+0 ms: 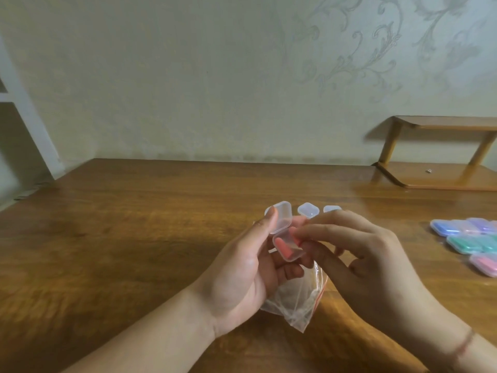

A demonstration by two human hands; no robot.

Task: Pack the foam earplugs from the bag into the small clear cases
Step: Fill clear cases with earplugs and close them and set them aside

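Open clear case [286, 244] w/ orange earplugs [285, 247], prob. two, above near-empty bag [293, 300].

The left hand [242, 267] held a small clear case [285, 242] open, with orange earplugs [283, 247] inside. The right hand [371, 262] pinched at the case. A clear bag [293, 302] lay under them on the wooden counter [134, 224].

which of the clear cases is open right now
The case held in the left hand: its lid is flipped up, orange earplugs inside. The others on the table are shut.
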